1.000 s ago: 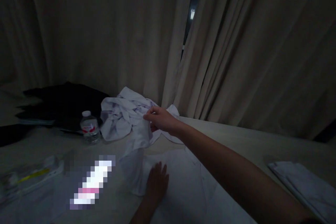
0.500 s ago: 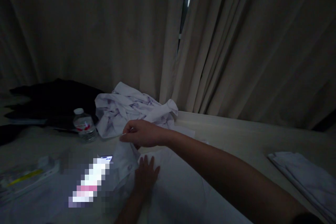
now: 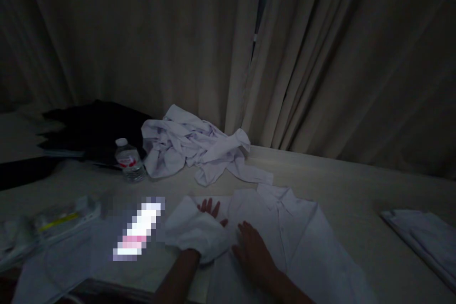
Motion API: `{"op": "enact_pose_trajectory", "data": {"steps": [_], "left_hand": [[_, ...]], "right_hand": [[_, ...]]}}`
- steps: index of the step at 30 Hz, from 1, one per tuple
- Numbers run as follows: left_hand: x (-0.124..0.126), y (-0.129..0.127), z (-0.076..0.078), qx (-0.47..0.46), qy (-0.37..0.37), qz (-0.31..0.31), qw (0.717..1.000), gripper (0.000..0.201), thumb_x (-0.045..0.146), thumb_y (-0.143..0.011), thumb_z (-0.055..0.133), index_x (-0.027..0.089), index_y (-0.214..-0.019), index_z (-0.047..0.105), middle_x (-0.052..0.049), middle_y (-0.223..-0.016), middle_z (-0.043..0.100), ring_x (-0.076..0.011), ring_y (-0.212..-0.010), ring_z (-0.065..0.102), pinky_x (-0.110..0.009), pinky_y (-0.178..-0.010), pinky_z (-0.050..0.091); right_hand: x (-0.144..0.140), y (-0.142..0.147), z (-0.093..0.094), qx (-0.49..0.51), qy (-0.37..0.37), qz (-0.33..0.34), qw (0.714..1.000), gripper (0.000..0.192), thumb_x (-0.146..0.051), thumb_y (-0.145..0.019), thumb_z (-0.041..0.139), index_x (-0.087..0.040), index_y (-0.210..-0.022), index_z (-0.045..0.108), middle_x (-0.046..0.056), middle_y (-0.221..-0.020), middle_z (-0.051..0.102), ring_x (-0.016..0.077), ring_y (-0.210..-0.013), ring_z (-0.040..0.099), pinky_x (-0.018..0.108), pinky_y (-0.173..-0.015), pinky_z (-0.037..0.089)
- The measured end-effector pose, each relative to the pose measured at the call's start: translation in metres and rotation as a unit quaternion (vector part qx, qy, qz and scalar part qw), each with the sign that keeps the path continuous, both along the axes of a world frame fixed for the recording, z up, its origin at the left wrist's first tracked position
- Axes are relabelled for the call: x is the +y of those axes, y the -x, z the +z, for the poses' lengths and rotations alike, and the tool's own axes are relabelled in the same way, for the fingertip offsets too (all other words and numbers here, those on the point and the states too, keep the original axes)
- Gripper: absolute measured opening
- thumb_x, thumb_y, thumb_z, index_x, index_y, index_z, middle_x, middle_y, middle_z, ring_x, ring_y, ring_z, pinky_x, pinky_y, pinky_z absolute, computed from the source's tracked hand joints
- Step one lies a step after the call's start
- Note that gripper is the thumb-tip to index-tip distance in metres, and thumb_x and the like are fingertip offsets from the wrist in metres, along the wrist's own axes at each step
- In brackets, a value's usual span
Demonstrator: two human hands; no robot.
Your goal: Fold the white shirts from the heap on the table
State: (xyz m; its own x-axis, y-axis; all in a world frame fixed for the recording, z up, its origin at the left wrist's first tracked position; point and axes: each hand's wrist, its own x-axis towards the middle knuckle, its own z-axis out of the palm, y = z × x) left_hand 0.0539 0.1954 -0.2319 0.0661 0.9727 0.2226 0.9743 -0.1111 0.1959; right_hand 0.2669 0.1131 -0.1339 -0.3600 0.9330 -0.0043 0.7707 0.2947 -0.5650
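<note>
Item 1. White collared cotton shirt [image 3: 285, 232], laid flat on the near part of the table, collar toward the far side, button placket running down the middle. A sleeve fold [image 3: 194, 235] is doubled over at its left.

Item 2. Left hand [image 3: 210, 211], palm down, fingers spread; the wrist and much of the hand lie under the sleeve fold, only the fingertips showing. It grips nothing visible.

Item 3. Right hand [image 3: 252, 251], flat on the shirt body just right of the fold, fingers extended and pressing, pinching nothing.

Risk, as judged: the fold rests loosely over the left hand, so drawing that hand out could drag the cloth and spoil the crease. The very dim light could hide a skewed edge or a trapped wrinkle.

Item 4. Blurred bright oblong object [image 3: 137, 230], just left of the fold; a sweeping sleeve could nudge it.

Item 5. Clear plastic packets with a yellow strip [image 3: 53, 223], near left.

Item 6. Folded white cloths [image 3: 423, 242], stacked at the right edge, well apart.

Item 7. Small clear plastic water bottle with white cap and red label [image 3: 128, 161], upright, farther back.

Item 8. Crumpled heap of white shirts [image 3: 192, 147], beside the bottle.

Item 9. Dark folded garments [image 3: 89, 133], far left.

Surface: pale wood-grain table [image 3: 338, 175]. Room: beige pleated curtains [image 3: 142, 33] behind, parted by a narrow dark gap.
</note>
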Motion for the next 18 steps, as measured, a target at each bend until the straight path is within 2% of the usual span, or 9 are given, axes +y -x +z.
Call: {"op": "enact_pose_trajectory", "data": {"steps": [2,4,6,10,18], "left_hand": [[0.003,0.001,-0.004,0.003,0.007,0.005,1.0,0.067,0.056,-0.079,0.047,0.02,-0.134,0.04,-0.017,-0.146,0.033,-0.0363,-0.135,0.026,-0.055,-0.109,0.019],[0.005,0.002,-0.006,0.008,0.01,0.003,1.0,0.062,0.053,-0.081,0.045,0.022,-0.135,0.038,-0.016,-0.147,0.032,-0.0348,-0.136,0.024,-0.054,-0.109,0.017],[0.005,0.003,-0.007,0.014,0.012,-0.004,1.0,0.059,0.051,-0.083,0.042,0.023,-0.135,0.038,-0.014,-0.148,0.031,-0.0332,-0.137,0.023,-0.053,-0.11,0.017],[0.003,0.005,-0.005,0.018,0.012,-0.005,1.0,0.058,0.049,-0.085,0.038,0.022,-0.137,0.035,-0.012,-0.149,0.03,-0.0317,-0.137,0.02,-0.05,-0.11,0.016],[0.015,0.005,0.004,-0.003,0.012,0.01,1.0,0.055,0.046,-0.083,0.048,0.022,-0.132,0.042,-0.012,-0.146,0.033,-0.0313,-0.136,0.023,-0.052,-0.111,0.015]], "right_hand": [[-0.013,-0.012,-0.035,-0.057,-0.002,0.025,0.998,0.064,-0.051,-0.087,0.038,-0.015,-0.139,0.032,0.016,-0.149,0.025,0.0302,-0.138,0.019,0.049,-0.113,0.02],[-0.019,-0.018,-0.05,-0.078,-0.021,0.043,0.996,0.065,-0.056,-0.087,0.034,-0.023,-0.141,0.025,0.01,-0.151,0.019,0.0281,-0.138,0.014,0.05,-0.114,0.018],[-0.022,-0.02,-0.053,-0.083,-0.041,0.046,0.995,0.064,-0.058,-0.087,0.032,-0.027,-0.142,0.02,0.007,-0.151,0.017,0.0265,-0.139,0.013,0.051,-0.114,0.017],[-0.023,-0.023,-0.045,-0.083,-0.042,0.041,0.995,0.063,-0.058,-0.087,0.029,-0.029,-0.142,0.017,0.005,-0.151,0.016,0.025,-0.139,0.012,0.05,-0.114,0.018],[-0.021,-0.025,-0.046,-0.073,-0.044,0.05,0.995,0.063,-0.054,-0.088,0.032,-0.028,-0.142,0.015,0.005,-0.151,0.013,0.026,-0.139,0.01,0.051,-0.114,0.019]]}}
